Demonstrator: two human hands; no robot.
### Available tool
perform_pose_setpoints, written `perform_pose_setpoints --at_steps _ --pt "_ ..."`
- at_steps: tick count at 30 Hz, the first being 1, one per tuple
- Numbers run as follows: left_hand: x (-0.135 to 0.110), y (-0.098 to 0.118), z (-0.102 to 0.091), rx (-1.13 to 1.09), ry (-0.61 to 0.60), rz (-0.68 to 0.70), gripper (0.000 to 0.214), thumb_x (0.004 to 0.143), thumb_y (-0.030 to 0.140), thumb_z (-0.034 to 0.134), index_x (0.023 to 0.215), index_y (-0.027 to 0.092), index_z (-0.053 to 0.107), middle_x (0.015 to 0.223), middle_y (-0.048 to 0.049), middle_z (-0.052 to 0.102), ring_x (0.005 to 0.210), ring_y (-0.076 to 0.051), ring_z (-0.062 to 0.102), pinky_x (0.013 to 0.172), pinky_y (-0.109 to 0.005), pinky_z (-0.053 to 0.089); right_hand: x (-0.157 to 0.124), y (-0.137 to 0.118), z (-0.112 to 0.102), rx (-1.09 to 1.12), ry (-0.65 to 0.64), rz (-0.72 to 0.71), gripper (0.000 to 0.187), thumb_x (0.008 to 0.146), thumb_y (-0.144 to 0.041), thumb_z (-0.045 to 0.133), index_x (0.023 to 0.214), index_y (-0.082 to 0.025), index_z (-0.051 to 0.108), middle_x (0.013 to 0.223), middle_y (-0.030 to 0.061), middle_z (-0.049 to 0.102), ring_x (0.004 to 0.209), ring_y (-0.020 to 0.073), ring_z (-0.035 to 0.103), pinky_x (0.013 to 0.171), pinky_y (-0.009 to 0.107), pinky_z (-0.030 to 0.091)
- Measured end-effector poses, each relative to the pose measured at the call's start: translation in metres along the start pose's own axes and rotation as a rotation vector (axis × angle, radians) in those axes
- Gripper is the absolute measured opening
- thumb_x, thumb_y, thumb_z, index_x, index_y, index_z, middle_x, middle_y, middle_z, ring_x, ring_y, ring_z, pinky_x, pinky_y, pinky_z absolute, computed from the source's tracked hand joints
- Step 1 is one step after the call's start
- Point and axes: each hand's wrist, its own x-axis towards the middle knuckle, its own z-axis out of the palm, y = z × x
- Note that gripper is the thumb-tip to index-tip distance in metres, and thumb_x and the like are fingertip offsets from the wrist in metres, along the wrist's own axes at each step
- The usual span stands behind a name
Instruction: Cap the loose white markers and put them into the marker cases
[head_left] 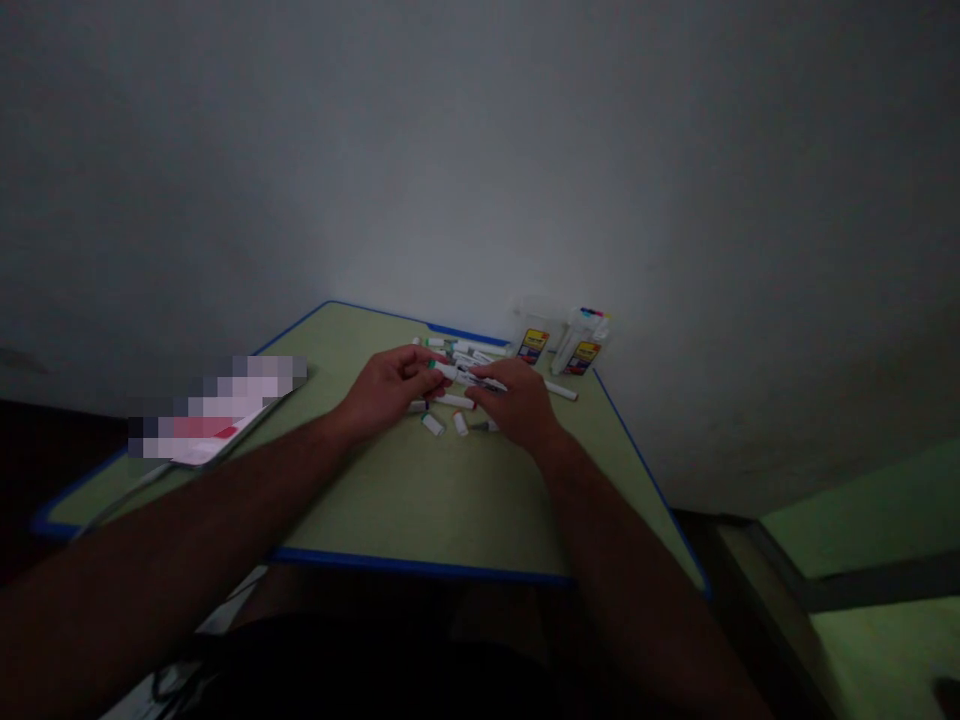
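Observation:
Between my two hands is a white marker [463, 376] with a green tip at its left end. My left hand [391, 388] pinches that green-ended part, its fingers closed. My right hand [517, 396] is closed around the other end of the same marker. Beneath and behind them lie several loose white markers [480, 351]. One marker with a red end [454, 401] lies just below my fingers. Two loose marker caps, one with a green edge [433, 424] and one with an orange edge [460, 424], lie nearer to me.
At the back right stand two clear plastic cases with yellow labels, one [533, 343] on the left, the other [583, 345] holding some markers. A tablet-like device [225, 420], its screen blurred out, is at the left with a cable. The blue-edged table [420, 510] meets a wall.

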Motion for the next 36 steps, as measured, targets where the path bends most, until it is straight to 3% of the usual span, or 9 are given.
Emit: perform_pose_setpoints --at_steps 6,11,16,22,27,31,36 --pt "0.001 -0.004 -0.002 0.024 -0.051 0.048 0.041 0.072 0.033 0.078 0.106 0.013 0.07 0.078 -0.0052 0.075 0.071 -0.016 0.07 0.07 -0.031 0.057 0.001 -0.002 -0.003 -0.025 -0.013 -0.034 0.019 0.078 -0.023 0.075 0.097 -0.023 0.076 0.094 0.0042 0.076 0.091 0.021 0.066 0.087 0.038 0.049" --pt "0.001 -0.005 -0.004 0.043 -0.078 0.09 0.064 0.074 0.03 0.077 0.133 0.016 0.059 0.104 -0.011 0.076 0.082 -0.019 0.071 0.075 -0.034 0.057 0.004 -0.004 -0.008 0.04 0.116 0.104 0.013 0.077 -0.026 0.073 0.09 -0.022 0.074 0.088 0.004 0.074 0.081 0.0192 0.063 0.08 0.037 0.049" --pt "0.001 -0.005 -0.006 0.163 -0.047 0.083 0.045 0.072 0.031 0.077 0.113 0.013 0.071 0.106 -0.0132 0.076 0.088 -0.021 0.071 0.08 -0.038 0.057 0.009 -0.003 -0.011 0.461 0.259 0.364 0.023 0.076 -0.033 0.073 0.094 -0.021 0.063 0.077 -0.0001 0.07 0.066 0.0138 0.061 0.063 0.029 0.049" --pt "-0.001 -0.006 -0.006 0.33 -0.06 0.104 0.037 0.074 0.034 0.074 0.104 0.014 0.075 0.098 -0.0097 0.077 0.076 -0.019 0.069 0.069 -0.034 0.055 0.011 -0.002 -0.013 0.951 0.196 0.491 0.04 0.072 -0.034 0.076 0.1 -0.023 0.049 0.084 0.0005 0.075 0.058 0.0127 0.064 0.051 0.026 0.055" --pt "0.001 -0.01 -0.007 0.385 -0.077 0.091 0.036 0.074 0.036 0.072 0.104 0.015 0.076 0.075 -0.0044 0.072 0.063 -0.016 0.062 0.058 -0.029 0.049 0.009 -0.003 -0.012 1.077 0.082 0.516 0.041 0.068 -0.037 0.081 0.092 -0.022 0.052 0.09 0.0033 0.076 0.065 0.015 0.071 0.057 0.028 0.061" --pt "0.002 -0.012 -0.008 0.398 -0.033 0.091 0.033 0.074 0.034 0.072 0.1 0.015 0.076 0.072 -0.0034 0.069 0.061 -0.014 0.06 0.057 -0.028 0.047 0.009 -0.004 -0.012 1.084 0.073 0.535 0.041 0.067 -0.039 0.083 0.093 -0.021 0.057 0.09 0.0034 0.075 0.068 0.0156 0.072 0.057 0.028 0.062" --pt "0.002 -0.009 -0.009 0.42 0.059 0.151 0.03 0.071 0.03 0.073 0.098 0.016 0.075 0.067 0.001 0.06 0.059 -0.011 0.053 0.054 -0.026 0.041 0.01 0.002 -0.013 1.002 0.152 0.587 0.037 0.067 -0.04 0.082 0.09 -0.021 0.061 0.063 -0.0057 0.063 0.054 0.0114 0.062 0.051 0.026 0.059"
